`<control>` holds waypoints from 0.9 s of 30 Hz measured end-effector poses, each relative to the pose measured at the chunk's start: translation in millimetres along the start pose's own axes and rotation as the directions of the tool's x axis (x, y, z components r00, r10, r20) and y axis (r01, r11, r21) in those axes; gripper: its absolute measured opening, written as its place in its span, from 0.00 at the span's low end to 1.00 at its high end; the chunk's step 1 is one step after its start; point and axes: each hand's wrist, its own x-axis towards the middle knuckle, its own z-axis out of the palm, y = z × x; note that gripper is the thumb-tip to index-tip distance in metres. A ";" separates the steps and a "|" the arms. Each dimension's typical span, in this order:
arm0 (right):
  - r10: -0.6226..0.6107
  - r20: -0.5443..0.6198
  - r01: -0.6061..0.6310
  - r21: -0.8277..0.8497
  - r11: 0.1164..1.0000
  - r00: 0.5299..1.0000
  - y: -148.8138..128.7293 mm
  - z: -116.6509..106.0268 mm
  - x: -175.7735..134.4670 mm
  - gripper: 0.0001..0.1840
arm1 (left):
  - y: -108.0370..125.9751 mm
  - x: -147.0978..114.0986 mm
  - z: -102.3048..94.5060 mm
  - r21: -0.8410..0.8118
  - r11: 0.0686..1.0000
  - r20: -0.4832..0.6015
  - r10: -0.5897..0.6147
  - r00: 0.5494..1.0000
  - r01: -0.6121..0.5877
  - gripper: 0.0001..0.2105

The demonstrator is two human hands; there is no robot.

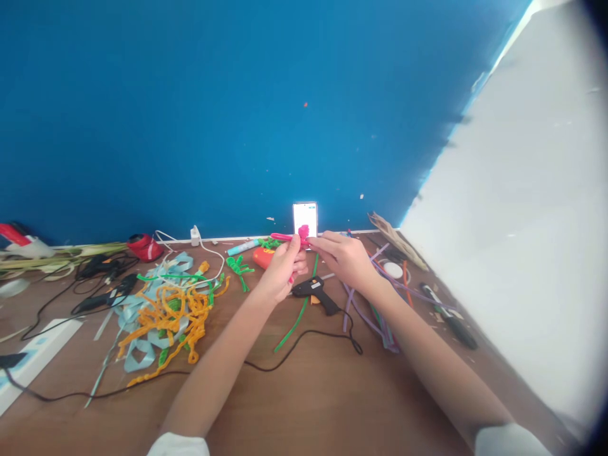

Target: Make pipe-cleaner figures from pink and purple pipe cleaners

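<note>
A bent pink pipe cleaner [281, 237] is held up in front of a phone [304, 214] that leans on the blue wall. My left hand [286, 266] is closed on it, thumb on top. The fingertips of my right hand [342, 256] pinch its right end, close to the left thumb. Part of the pink piece is hidden behind my fingers. The phone's lit screen displays a pink shape. Below my hands lies a black hot glue gun [319, 292], and a green pipe cleaner [293, 328] runs beneath it.
Left lie tangled orange pipe cleaners [175, 310], light-blue ribbon [140, 354], a second glue gun [109, 296] and a white power strip [40, 361]. Purple pipe cleaners [368, 310] and a black-handled tool [453, 323] lie right. A black cord [299, 345] crosses the wooden table [304, 405].
</note>
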 end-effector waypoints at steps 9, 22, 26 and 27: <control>0.000 -0.040 0.002 0.069 0.998 0.999 0.2 -8.3 1.7 0.16 | -9.9 8.3 -11.1 0.325 0.935 0.054 0.135 0.989 -0.145 0.18; -0.002 0.044 -0.002 0.095 0.995 0.999 2.6 -22.2 5.2 0.17 | -0.9 -2.8 -1.4 0.194 0.981 0.050 -0.005 0.999 -0.005 0.15; -0.012 0.082 0.006 0.070 0.998 0.997 3.5 -24.6 4.8 0.17 | 4.8 -5.3 -0.1 0.147 0.985 0.047 -0.096 0.994 0.088 0.16; -0.015 0.087 0.009 0.067 0.998 0.996 3.8 -24.7 4.6 0.17 | 5.1 -5.0 -0.2 0.144 0.985 0.041 -0.098 0.994 0.091 0.17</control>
